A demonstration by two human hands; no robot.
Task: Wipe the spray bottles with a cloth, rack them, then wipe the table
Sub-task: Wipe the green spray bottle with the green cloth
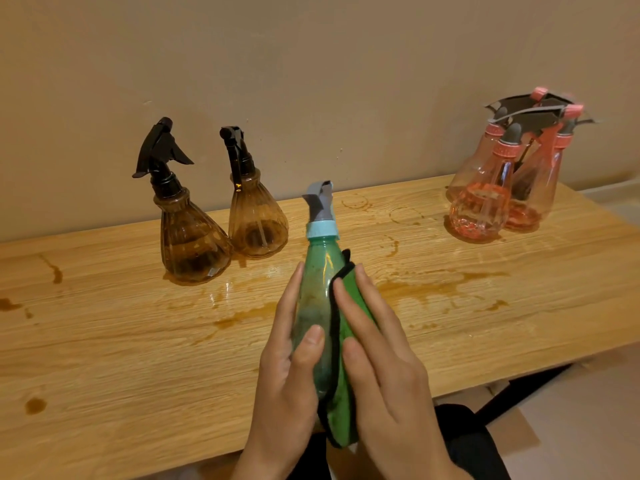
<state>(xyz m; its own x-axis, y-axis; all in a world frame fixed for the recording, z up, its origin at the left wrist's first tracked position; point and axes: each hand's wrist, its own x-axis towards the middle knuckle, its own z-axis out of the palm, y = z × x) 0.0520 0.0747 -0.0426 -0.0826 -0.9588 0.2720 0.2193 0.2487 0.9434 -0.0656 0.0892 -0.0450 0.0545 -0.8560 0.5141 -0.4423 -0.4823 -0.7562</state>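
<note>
A green spray bottle [317, 271] with a pale blue collar and grey trigger is held tilted above the wooden table [104, 341]. My left hand [287, 375] grips its lower body, thumb across the front. My right hand [377, 362] presses a green cloth with a black edge [349, 296] flat against the bottle's right side, fingers straight. Two brown spray bottles with black triggers [194, 237] [256, 220] stand at the back left. Several pink spray bottles [485, 209] stand grouped at the back right.
Brown liquid stains and wet streaks [433, 289] spread over the tabletop, with drops near the left edge [34, 405]. A beige wall rises right behind the table. The table's front edge runs just below my hands, with dark clothing under it.
</note>
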